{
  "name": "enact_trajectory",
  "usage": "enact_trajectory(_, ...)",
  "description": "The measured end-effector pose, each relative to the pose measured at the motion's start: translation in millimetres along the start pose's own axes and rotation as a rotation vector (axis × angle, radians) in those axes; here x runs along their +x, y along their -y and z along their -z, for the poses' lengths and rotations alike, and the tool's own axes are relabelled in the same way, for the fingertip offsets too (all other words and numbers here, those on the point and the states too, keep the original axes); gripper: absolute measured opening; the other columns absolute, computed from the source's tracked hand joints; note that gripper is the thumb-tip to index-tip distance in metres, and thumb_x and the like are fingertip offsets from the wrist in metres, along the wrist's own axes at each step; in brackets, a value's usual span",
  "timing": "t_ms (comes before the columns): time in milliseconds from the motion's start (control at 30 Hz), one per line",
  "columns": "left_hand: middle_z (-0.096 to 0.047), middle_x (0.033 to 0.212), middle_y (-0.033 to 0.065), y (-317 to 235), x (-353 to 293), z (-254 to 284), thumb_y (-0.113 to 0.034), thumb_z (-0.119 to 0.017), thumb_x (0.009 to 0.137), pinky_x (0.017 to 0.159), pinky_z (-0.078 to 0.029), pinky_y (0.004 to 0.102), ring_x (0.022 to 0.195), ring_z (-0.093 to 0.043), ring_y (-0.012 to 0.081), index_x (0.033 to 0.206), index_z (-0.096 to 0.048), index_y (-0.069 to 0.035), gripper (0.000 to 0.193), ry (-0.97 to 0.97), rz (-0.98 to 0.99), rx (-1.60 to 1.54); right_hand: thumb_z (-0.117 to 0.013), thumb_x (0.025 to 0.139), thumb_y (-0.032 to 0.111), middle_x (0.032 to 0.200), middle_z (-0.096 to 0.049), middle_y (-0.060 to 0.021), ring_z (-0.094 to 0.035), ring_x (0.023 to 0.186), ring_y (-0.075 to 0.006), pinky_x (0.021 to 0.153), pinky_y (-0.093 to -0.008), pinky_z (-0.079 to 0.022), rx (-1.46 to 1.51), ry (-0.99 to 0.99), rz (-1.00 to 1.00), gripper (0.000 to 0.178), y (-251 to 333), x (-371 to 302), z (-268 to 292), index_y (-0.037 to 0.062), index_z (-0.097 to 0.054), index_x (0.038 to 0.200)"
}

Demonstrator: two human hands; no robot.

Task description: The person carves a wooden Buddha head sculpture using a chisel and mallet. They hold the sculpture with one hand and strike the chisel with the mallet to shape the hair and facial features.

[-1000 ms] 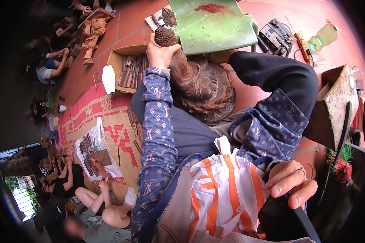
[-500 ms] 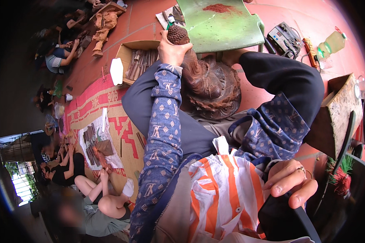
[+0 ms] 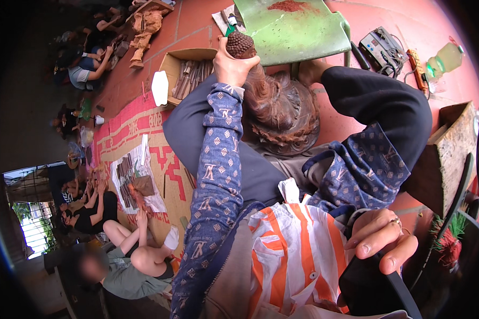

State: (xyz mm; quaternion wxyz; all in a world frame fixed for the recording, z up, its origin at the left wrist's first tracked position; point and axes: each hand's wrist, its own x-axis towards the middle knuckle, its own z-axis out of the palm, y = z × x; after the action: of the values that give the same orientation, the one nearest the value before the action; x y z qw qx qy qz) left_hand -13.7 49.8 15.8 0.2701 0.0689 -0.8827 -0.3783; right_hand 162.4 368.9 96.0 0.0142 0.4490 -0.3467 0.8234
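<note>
Carved wooden statue (image 3: 285, 109), dark brown with a knobbly-haired head, is parked between this person's folded legs, right by the near edge of a green plastic seat (image 3: 292, 40). Left hand (image 3: 233, 66) has it round the neck, just below the head, thumb on one side and fingers on the other, so that's a proper clasp. Right hand (image 3: 380, 239) is down near the lap, bent fingers draped over some black object (image 3: 372, 284); can't tell how tight. Cardboard box (image 3: 198, 55) of chisels (image 3: 190, 80) sits beside the left knee, btw.
</note>
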Motion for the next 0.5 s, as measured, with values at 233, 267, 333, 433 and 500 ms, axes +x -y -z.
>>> enact_trajectory(233,-0.065,0.083,0.0113,-10,0,-1,-0.018,-0.08,0.052,0.072,-0.05,0.0328,0.076,-0.064,0.0214,0.093,-0.055,-0.002,0.051,-0.002,0.038,0.044,-0.053,0.089,0.03,0.104,-0.058,-0.0225,-0.063,0.074,-0.0296,0.053,-0.0284,-0.052,0.012,0.01,0.016,0.027,4,3,1,0.0111,-0.054,0.108)
enact_trajectory(267,-0.065,0.084,0.0113,-9,1,-1,-0.018,-0.08,0.052,0.072,-0.05,0.0327,0.076,-0.064,0.0213,0.094,-0.055,-0.002,0.052,0.011,0.033,0.028,-0.053,0.089,0.03,0.104,-0.058,-0.0225,-0.063,0.074,-0.0297,0.053,-0.0286,-0.052,0.011,0.003,0.024,0.027,4,2,0,0.0111,-0.054,0.108)
enact_trajectory(333,-0.065,0.084,0.0112,-6,0,2,-0.018,-0.08,0.052,0.073,-0.05,0.0324,0.076,-0.064,0.0211,0.094,-0.055,-0.001,0.052,0.018,0.027,0.011,-0.053,0.089,0.031,0.104,-0.058,-0.0226,-0.063,0.072,-0.0295,0.052,-0.0284,-0.052,0.011,0.004,0.027,0.028,3,1,1,0.011,-0.054,0.108)
enact_trajectory(433,-0.065,0.084,0.0106,0,1,7,-0.018,-0.081,0.053,0.073,-0.05,0.0319,0.076,-0.064,0.0203,0.094,-0.056,-0.001,0.051,0.009,0.011,-0.004,-0.054,0.088,0.032,0.103,-0.059,-0.0228,-0.063,0.069,-0.029,0.052,-0.028,-0.053,0.013,0.003,0.026,0.029,2,-1,1,0.0109,-0.054,0.108)
enact_trajectory(500,-0.065,0.084,0.0099,13,3,8,-0.018,-0.081,0.053,0.072,-0.051,0.0316,0.076,-0.064,0.0195,0.093,-0.056,0.0,0.05,-0.003,0.002,-0.014,-0.054,0.088,0.033,0.102,-0.059,-0.0229,-0.064,0.067,-0.0288,0.052,-0.0277,-0.053,0.013,0.004,0.029,0.03,1,-1,2,0.0109,-0.054,0.108)
